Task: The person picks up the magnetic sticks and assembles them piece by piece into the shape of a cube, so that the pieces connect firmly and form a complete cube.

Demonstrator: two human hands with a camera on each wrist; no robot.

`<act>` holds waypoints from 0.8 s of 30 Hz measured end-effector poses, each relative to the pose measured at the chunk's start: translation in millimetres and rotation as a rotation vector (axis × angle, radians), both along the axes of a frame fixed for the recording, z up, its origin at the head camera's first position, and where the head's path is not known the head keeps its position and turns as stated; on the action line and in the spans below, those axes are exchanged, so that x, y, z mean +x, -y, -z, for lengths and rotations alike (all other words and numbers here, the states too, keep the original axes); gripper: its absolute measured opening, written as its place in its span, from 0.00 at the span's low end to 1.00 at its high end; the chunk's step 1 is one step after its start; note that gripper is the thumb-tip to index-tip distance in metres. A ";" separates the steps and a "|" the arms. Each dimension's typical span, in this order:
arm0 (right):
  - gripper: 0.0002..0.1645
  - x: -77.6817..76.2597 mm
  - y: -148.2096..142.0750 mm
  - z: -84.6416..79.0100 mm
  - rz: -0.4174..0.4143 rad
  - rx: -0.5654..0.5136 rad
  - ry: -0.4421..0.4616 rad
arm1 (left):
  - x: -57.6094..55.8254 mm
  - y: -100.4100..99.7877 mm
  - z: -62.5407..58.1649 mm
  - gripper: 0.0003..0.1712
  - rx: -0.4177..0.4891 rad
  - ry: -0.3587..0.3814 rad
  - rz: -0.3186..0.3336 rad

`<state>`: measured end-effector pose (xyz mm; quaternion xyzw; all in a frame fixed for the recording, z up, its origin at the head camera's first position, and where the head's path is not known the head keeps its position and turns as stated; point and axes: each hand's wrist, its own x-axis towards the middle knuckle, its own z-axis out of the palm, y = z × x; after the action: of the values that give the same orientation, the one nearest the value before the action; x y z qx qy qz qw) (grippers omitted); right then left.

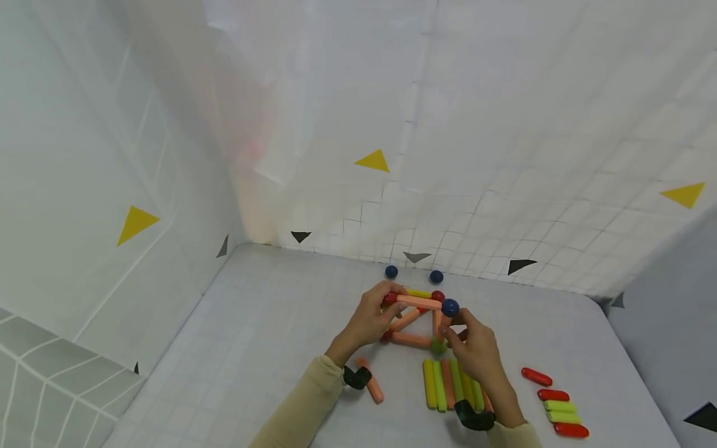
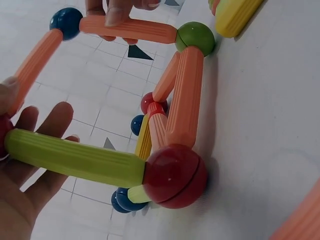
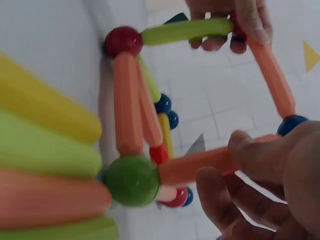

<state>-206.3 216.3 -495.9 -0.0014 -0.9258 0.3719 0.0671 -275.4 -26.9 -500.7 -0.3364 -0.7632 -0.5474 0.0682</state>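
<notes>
A frame of magnetic sticks and balls stands on the table. My left hand [image 1: 372, 317] pinches the orange top stick [image 1: 419, 303] at its left end, beside a red ball. The other end of that stick meets a blue ball [image 1: 450, 307]. Thumb and index finger of my right hand [image 1: 476, 348] pinch the upright orange stick [image 3: 200, 162], which joins the blue ball to a green ball [image 3: 132, 180] at the base. On the left side, a lime stick [image 2: 75, 155] runs down to a red ball [image 2: 175, 175]. Behind lie more joined sticks, partly hidden.
Two blue balls, one on the left [image 1: 391, 271] and one on the right [image 1: 436, 276], lie near the back wall. A row of sticks [image 1: 430, 384] is in front. One orange stick [image 1: 375, 389] lies under the left wrist; several short red and lime sticks [image 1: 562, 406] lie at right.
</notes>
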 end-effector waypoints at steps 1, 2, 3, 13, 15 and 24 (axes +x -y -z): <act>0.14 -0.5 0.5 1.7 0.005 0.010 0.006 | 0.5 0.2 -0.1 0.13 -0.011 -0.004 -0.006; 0.14 -0.6 1.2 2.8 0.006 0.015 0.014 | 0.8 0.7 0.0 0.13 -0.023 -0.011 -0.011; 0.15 -0.7 1.9 4.1 0.006 0.021 0.019 | 1.2 1.2 0.0 0.13 -0.030 -0.011 -0.015; 0.24 1.2 -21.8 6.0 -0.058 0.090 0.103 | 0.4 5.1 3.0 0.12 -0.039 -0.051 -0.005; 0.24 2.7 -42.3 5.4 -0.038 0.116 0.087 | 0.2 5.3 3.2 0.12 -0.040 -0.060 -0.006; 0.31 18.3 -121.6 3.5 0.113 0.259 0.252 | 0.3 11.2 -3.9 0.12 -0.090 -0.051 -0.007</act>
<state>-187.9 337.8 -499.4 -0.0913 -0.9655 0.2422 -0.0287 -275.0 -38.0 -496.9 -0.3501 -0.7865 -0.5034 0.0742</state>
